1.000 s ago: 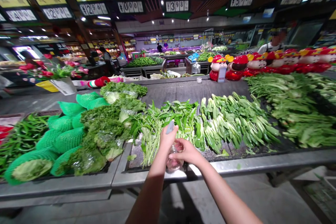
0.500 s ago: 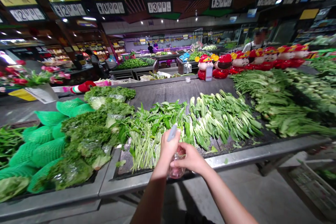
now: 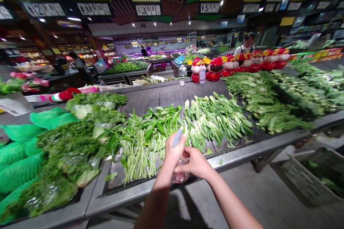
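Observation:
My left hand grips the top of a small clear spray bottle, and its pale blue nozzle points up and away from me. My right hand wraps across the bottle's neck from the right, its fingers touching my left hand. The bottle holds a pinkish liquid or reflection, and I cannot tell which. Both hands are just above the steel front rim of a produce stall. Long-stemmed greens and bok choy lie on a wire mesh tray just beyond them.
Leaf lettuce and green-netted bundles fill the stall's left side. Red-and-gold figurines stand at the far side, with a person in white behind them. A crate of greens sits on the floor at lower right.
The stall and signs have slid left across the view as my head turned right. My hands and the spray bottle stay in nearly the same place and grip.

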Demonstrator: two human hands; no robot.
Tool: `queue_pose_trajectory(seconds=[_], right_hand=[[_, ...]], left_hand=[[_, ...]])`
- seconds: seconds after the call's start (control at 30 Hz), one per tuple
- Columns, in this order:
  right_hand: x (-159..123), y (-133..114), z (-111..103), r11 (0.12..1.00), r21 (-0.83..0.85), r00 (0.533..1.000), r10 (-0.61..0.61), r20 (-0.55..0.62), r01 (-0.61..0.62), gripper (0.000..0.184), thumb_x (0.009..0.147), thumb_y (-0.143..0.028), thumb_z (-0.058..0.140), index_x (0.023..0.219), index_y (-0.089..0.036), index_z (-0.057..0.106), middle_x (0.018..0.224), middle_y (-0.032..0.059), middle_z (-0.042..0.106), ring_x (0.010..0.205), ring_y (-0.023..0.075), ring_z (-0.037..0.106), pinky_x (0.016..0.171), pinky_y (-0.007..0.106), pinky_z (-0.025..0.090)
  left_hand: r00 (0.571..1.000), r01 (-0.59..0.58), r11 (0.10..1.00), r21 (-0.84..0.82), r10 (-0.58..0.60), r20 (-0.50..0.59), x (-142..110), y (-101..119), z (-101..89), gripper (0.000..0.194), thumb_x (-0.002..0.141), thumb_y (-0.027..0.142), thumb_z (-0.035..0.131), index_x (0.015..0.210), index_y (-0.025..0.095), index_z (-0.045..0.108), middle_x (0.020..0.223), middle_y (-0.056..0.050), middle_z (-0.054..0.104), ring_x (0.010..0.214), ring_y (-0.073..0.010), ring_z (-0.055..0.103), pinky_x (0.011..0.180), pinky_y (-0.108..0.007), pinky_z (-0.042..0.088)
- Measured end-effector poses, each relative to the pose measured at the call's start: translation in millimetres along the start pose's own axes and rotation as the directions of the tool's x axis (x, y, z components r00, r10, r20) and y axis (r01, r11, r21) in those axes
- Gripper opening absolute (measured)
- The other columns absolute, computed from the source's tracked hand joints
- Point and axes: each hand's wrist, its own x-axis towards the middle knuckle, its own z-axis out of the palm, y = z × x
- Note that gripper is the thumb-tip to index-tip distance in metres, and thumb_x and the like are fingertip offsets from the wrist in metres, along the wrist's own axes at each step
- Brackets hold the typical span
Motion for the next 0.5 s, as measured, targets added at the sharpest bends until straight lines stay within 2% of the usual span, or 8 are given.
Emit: queue_pose_trajectory(seconds=[0.13,0.33,0.5], right_hand=[[-2.1,2.0,-2.2,1.000,-0.014,1.000,-0.006,-0.019,0.006,0.050,0.048,-0.033,0.080,0.089,-0.014,0.059,0.076,0.0011,0.062,0.065,0.0140,0.051,0.058,0.024,0.039],[-0.6,7.0,1.2,1.000,-0.017,1.000,-0.016,0.003,0.016,0.050,0.047,-0.034,0.080,0.089,-0.015,0.059,0.077,0.0010,0.063,0.065,0.0143,0.052,0.058,0.024,0.039],[2.0,19.4,13.9,1.000,-0.014,0.999,-0.017,0.049,0.018,0.048,0.047,-0.038,0.080,0.084,-0.015,0.058,0.071,-0.0014,0.059,0.060,0.0116,0.048,0.054,0.022,0.035]], left_hand=[[1.000,-0.008,1.000,0.005,0.008,0.013,-0.4,3.1,3.5,0.027,0.075,0.040,0.055,0.059,0.018,0.055,0.054,0.004,0.051,0.052,-0.0115,0.045,0.051,-0.022,0.035],[0.999,-0.011,0.999,-0.033,0.013,0.051,-3.8,-3.2,0.7,0.028,0.078,0.044,0.053,0.072,0.018,0.059,0.062,0.003,0.055,0.058,-0.0120,0.049,0.054,-0.021,0.038],[0.998,0.030,0.999,-0.023,-0.028,0.048,-10.9,-16.9,-0.9,0.031,0.078,0.046,0.053,0.072,0.017,0.059,0.064,0.001,0.056,0.060,-0.0134,0.051,0.057,-0.023,0.040]])
